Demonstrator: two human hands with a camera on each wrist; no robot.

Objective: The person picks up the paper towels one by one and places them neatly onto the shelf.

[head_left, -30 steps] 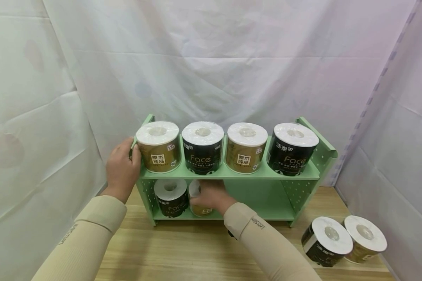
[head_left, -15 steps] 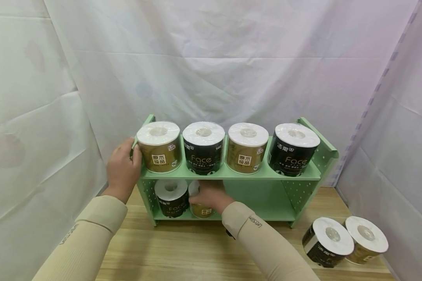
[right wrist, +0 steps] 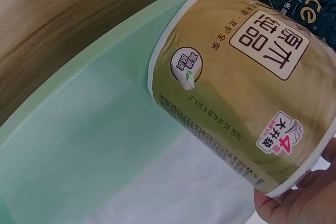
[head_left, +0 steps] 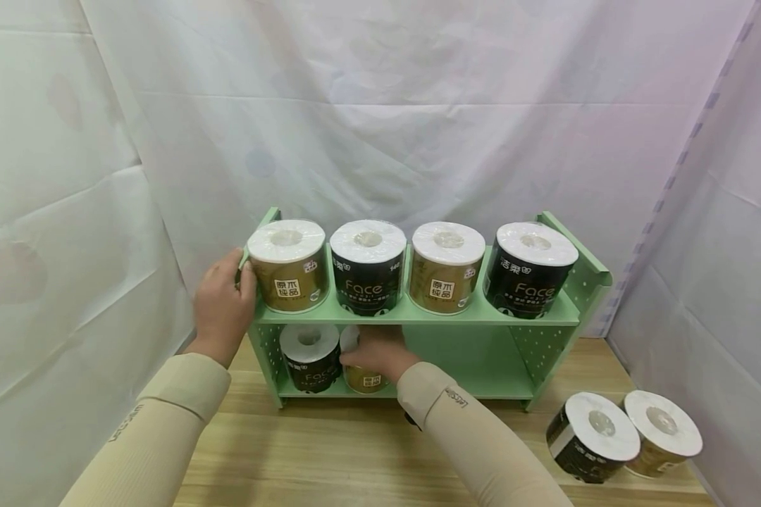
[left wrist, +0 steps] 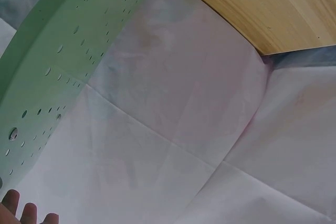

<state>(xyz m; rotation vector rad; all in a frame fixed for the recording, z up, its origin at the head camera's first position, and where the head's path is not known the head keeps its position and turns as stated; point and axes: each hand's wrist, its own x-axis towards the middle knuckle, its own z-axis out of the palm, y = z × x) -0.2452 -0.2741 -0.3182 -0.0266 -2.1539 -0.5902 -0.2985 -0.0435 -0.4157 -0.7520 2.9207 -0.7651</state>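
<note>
Your right hand [head_left: 377, 352] is curled over the top of a gold-wrapped toilet paper roll [head_left: 363, 377] on the lower tier of the pale green two-tier perforated shelf [head_left: 418, 315]. The roll stands upright there, just beside a black-wrapped roll marked "Face" [head_left: 308, 355] at the tier's left end; whether the two touch is hard to tell from the head view. In the right wrist view the gold roll [right wrist: 241, 82] shows a glossy plastic film with a white label panel and small print, and your fingers [right wrist: 299, 198] press against its white end. The shelf floor beneath it is smooth and matte.

Your left hand [head_left: 222, 303] grips the left side panel of the shelf, fingers curled round its front edge at the height of the upper tier. The left wrist view shows that panel [left wrist: 58, 61] dotted with small punched holes, and only your fingertips [left wrist: 26, 213] at the frame's bottom corner.

On the upper tier stand four wrapped cylinders in a row: gold [head_left: 288, 265], black [head_left: 368, 267], gold [head_left: 447, 267], black [head_left: 529, 270], each with a white flat top and a cardboard core. On the wooden counter [head_left: 330, 451], to the right of the shelf, a black roll [head_left: 590, 436] and a gold roll [head_left: 662, 433] sit side by side, tilted. White creased cloth [head_left: 380, 105] hangs behind.
</note>
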